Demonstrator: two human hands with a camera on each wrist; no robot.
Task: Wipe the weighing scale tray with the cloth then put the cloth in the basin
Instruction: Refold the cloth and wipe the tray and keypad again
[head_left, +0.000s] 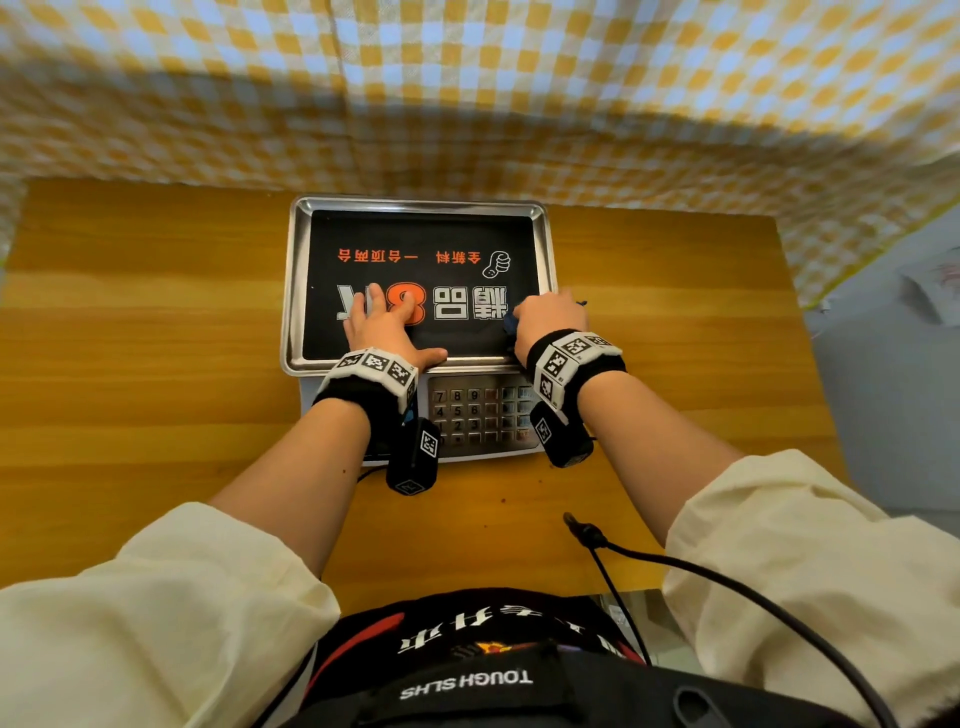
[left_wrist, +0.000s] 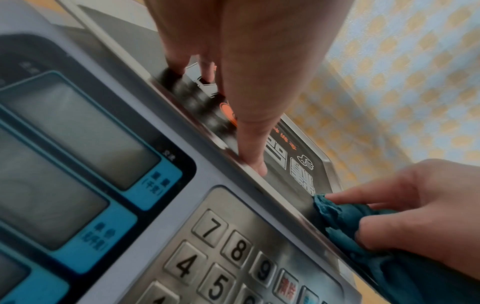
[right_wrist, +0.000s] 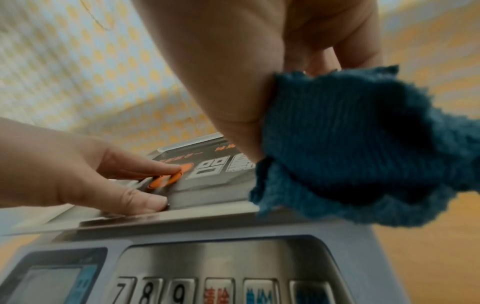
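Observation:
A steel scale tray (head_left: 293, 291) with a black printed liner sits on top of the weighing scale (head_left: 480, 415) on the wooden table. My left hand (head_left: 387, 322) lies flat on the tray's near left part, fingers straight, thumb on the front rim (left_wrist: 255, 164). My right hand (head_left: 548, 317) grips a bunched dark teal cloth (right_wrist: 350, 144) at the tray's near right corner; the cloth (left_wrist: 345, 218) touches the front rim there. Only a dark sliver of cloth (head_left: 511, 325) shows in the head view. No basin is in view.
The scale's keypad (head_left: 480, 415) and blue-framed displays (left_wrist: 78, 133) lie just under my wrists. A yellow checked curtain (head_left: 467, 93) hangs behind the table. A black cable (head_left: 675, 566) runs across the near right of the table (head_left: 130, 338).

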